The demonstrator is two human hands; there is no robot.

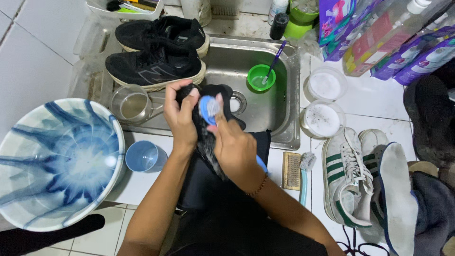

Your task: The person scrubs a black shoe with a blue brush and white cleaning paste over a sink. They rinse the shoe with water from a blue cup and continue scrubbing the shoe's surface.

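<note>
My left hand (179, 116) grips the top of a wet black insole (208, 147) held over the front edge of the steel sink (279, 118). My right hand (234, 149) holds a blue-handled brush (208, 106), its head pressed against the insole near my left fingers. The lower part of the insole hangs down between my forearms, partly hidden by my right hand.
A pair of black sneakers (156, 52) lies on the sink's left side. A green cup with a toothbrush (261, 77) sits in the basin. Nearby are a glass jar (131, 105), blue cup (143, 156), blue-white basin (57, 161), wooden brush (291, 170), two round lidded tubs (324, 102) and white-green sneakers (350, 175).
</note>
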